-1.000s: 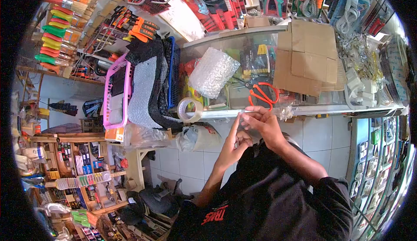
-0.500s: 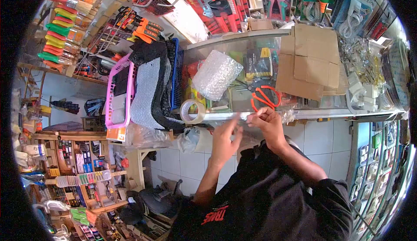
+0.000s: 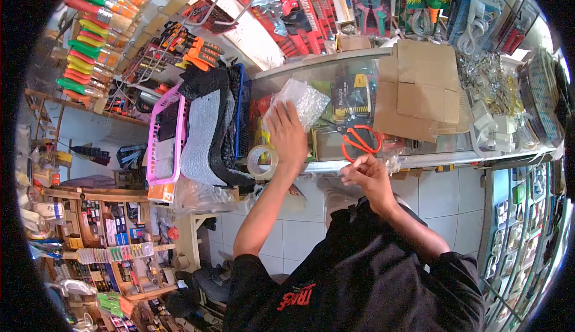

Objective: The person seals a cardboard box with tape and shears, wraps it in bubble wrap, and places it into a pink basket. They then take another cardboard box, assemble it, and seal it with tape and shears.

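Note:
My left hand reaches over the glass counter, its fingers stretched out flat against a bubble-wrapped package. The hand covers part of that package. A roll of clear tape stands beside my left wrist at the counter's front edge. My right hand is at the same edge, fingertips pinched together; whatever they hold, if anything, is too small to make out. Just beyond it lies a pair of scissors with orange handles, blades toward the package.
Flattened cardboard lies on the counter's right half, near small metal parts. To the left are a pink basket and bubble wrap sheets. Packaged tools hang behind; brushes hang upper left.
My left hand has moved away from my right hand, forward and left, onto the bubble-wrapped package. My right hand stays near the scissors, still pinched.

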Tool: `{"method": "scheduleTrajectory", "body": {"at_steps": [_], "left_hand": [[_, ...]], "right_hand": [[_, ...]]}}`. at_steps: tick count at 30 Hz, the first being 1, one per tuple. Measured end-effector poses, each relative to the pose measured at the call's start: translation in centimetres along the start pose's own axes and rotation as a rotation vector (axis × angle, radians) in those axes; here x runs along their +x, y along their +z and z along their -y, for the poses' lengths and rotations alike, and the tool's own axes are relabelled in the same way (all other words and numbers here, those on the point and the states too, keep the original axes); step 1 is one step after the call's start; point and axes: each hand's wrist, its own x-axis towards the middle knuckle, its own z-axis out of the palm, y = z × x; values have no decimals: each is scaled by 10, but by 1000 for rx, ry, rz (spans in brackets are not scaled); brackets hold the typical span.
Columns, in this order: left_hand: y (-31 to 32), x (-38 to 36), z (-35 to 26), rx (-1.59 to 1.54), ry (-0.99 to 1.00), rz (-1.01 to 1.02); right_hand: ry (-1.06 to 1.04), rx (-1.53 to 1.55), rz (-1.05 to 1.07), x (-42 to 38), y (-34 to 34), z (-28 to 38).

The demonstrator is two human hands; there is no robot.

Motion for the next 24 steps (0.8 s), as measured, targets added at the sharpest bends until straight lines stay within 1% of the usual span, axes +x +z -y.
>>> {"method": "scheduleTrajectory", "body": {"at_steps": [6,10,13,16,19,21,22,24], "left_hand": [[9,2,24,-82,96,-78],[10,0,32,-183,111,-109],[16,-1,39,-193,144,-171],[10,-1,42,-248,155,-176],[-11,-2,45,-335,123,-180],[-26,1,49,-497,-18,-104],[-32,2,51,-576,-90,-66],[-37,4,57,-830,-162,10]], "right_hand": [[-18,9,-71,-5,-8,-1],[-10,-14,-60,-3,-13,-7],[-12,-32,-39,-3,-13,-9],[-29,-59,-10,-2,-13,-9],[-24,-72,-9,-2,-12,-7],[-6,-86,-22,-3,-9,-3],[-36,-118,-9,-2,-8,-1],[-92,-182,19,-2,-7,6]]}}
